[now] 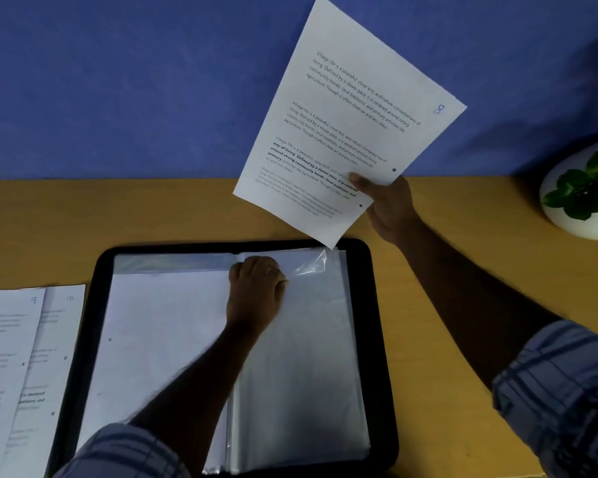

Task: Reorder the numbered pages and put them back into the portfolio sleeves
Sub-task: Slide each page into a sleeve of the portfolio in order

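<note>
My left hand (pixel 256 288) pinches the top of the empty sleeve (pixel 308 339) in the portfolio (pixel 373 339) to open its mouth, while my right hand (pixel 389 207) holds page 8 (pixel 342 115) in the air just above it, ready to slide in.

Page 8 (pixel 353 125) loses its top corner to the upper edge; the right hand (pixel 390 208) has its fingers behind it, thumb alone showing. Page 9 (pixel 4 339), cut by the left edge, overlaps page 10 (pixel 59 339); their print is blurred. The right edge crops the potted plant (pixel 587 188). The left hand (pixel 256 291) covers its pinch on the sleeve (pixel 308 357).
</note>
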Demonstrator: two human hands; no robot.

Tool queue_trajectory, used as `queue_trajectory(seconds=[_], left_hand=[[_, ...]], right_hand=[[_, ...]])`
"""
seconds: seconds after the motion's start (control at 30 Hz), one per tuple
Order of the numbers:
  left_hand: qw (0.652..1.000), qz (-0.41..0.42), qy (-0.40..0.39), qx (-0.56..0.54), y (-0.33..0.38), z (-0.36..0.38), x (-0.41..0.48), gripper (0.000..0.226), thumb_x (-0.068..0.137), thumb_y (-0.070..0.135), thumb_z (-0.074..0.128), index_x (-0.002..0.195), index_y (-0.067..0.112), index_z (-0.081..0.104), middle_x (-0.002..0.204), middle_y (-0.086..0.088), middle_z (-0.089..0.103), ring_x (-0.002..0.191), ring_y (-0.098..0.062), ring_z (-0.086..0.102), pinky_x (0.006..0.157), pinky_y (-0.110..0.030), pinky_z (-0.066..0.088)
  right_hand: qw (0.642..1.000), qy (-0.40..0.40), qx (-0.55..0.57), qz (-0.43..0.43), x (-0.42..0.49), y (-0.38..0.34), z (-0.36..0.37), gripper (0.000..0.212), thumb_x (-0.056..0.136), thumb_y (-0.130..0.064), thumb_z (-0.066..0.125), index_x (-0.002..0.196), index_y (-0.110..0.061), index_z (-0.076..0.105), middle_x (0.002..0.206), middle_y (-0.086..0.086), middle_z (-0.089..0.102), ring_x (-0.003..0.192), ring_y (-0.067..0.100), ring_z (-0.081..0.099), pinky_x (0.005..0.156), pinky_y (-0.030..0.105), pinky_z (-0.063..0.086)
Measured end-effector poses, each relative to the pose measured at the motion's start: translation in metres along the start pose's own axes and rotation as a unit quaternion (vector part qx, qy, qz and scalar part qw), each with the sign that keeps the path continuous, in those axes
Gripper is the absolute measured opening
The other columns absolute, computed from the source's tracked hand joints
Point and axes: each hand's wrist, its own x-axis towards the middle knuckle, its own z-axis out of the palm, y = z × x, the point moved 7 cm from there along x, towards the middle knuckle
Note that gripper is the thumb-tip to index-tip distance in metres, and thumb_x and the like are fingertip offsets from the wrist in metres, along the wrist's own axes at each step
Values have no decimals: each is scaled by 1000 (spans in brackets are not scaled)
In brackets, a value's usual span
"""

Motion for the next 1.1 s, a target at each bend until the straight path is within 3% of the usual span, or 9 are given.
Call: queue_trajectory(seconds=[0.27, 0.47, 0.63, 0.77, 0.9, 1.0, 1.1], left_hand=[[998, 33, -20, -50, 0, -6, 14, 11, 77, 17, 80, 77, 15, 68, 80, 3, 69, 81, -18, 64, 82, -33, 38], [996, 56, -31, -58, 2, -7, 22, 19, 75, 16, 81, 69, 18, 63, 69, 4, 65, 70, -17, 62, 77, -31, 41], [994, 64, -31, -80, 4, -7, 25, 18, 79, 11, 75, 74, 19, 60, 76, 4, 65, 70, -20, 62, 72, -34, 46], [991, 68, -34, -108, 7, -8, 26, 16, 80, 8, 75, 85, 16, 62, 88, 1, 68, 82, -23, 65, 79, -37, 50], [985, 46, -53, -159, 0, -5, 28, 33, 80, 17, 79, 108, 16, 62, 113, -3, 66, 98, -21, 64, 93, -44, 51], [972, 23, 45, -231, -17, -25, 29, 35, 86, 21, 75, 115, 11, 58, 119, -7, 60, 105, -18, 59, 92, -31, 49], [942, -123, 148, -274, -62, -40, 33, 37, 90, 13, 71, 123, 4, 55, 122, -11, 57, 103, -17, 59, 81, -20, 52]], right_hand=[[998, -22, 58, 28, 6, 21, 28, 40, 89, 11, 62, 124, -8, 58, 134, 21, 58, 124, 35, 57, 103, 54, 47], [996, -34, 12, 81, -2, 49, 47, 32, 88, 6, 64, 113, -14, 62, 115, 4, 71, 109, 23, 67, 87, 39, 57], [988, -87, -48, 121, -4, 53, 33, 28, 91, 3, 63, 114, -12, 62, 117, 10, 71, 109, 30, 68, 81, 44, 59], [981, -114, -69, 141, 0, 52, 12, 38, 87, 0, 68, 122, -8, 60, 128, 18, 64, 117, 35, 63, 95, 55, 52], [977, -132, -100, 136, 8, 43, 5, 42, 86, 6, 66, 124, -9, 59, 128, 14, 65, 117, 31, 64, 92, 46, 55], [976, -127, -106, 140, 14, 40, 3, 48, 82, 6, 69, 127, -7, 58, 125, 10, 67, 115, 27, 65, 88, 37, 56], [976, -117, -115, 144, 16, 42, 0, 49, 80, 4, 71, 126, -7, 59, 124, 8, 68, 113, 25, 66, 86, 35, 57]])
